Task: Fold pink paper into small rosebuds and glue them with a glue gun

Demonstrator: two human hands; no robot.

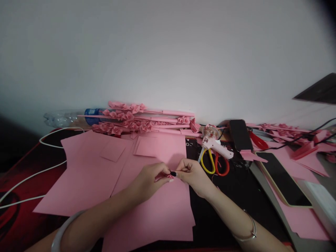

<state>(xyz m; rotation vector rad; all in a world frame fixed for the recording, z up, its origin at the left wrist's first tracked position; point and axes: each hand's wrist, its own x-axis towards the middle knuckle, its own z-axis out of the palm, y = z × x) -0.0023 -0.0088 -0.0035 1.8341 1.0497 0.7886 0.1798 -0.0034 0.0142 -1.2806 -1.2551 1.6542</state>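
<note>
Where the two hands meet above the large pink sheet, a small folded piece of pink paper sits pinched between the left hand's thumb and fingers. The right hand closes thumb and forefinger on its right side; a dark spot there is too small to make out. To the left lies another pink sheet; to the right, a glue gun rests by scissors with yellow and red handles. Folded paper flowers lie at the far side, beside a plastic bottle.
</note>
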